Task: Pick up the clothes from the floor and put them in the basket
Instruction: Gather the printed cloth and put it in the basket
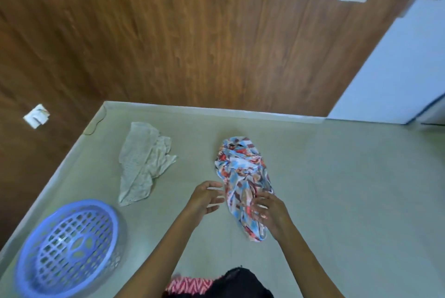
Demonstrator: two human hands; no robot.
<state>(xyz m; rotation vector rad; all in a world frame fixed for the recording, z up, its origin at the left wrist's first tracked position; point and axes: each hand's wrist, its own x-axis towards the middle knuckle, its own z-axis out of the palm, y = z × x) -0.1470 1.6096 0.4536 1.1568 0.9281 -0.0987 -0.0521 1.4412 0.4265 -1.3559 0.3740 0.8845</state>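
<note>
A crumpled multicoloured cloth [242,172] in blue, red and white lies on the pale floor in the middle. My left hand [207,198] hovers just left of its near half, fingers spread and empty. My right hand [271,213] rests on the cloth's near right edge with fingers apart, not closed on it. A cream-white cloth [142,160] lies spread on the floor to the left. A round blue plastic basket [29,244] with a lattice bottom stands at the lower left; nothing shows inside it.
A wood-panelled wall [192,33] with white wall plates rises behind the floor's edge. A white surface [397,76] stands at the right. Red-patterned and black fabric [216,285] shows at the bottom edge, close to me.
</note>
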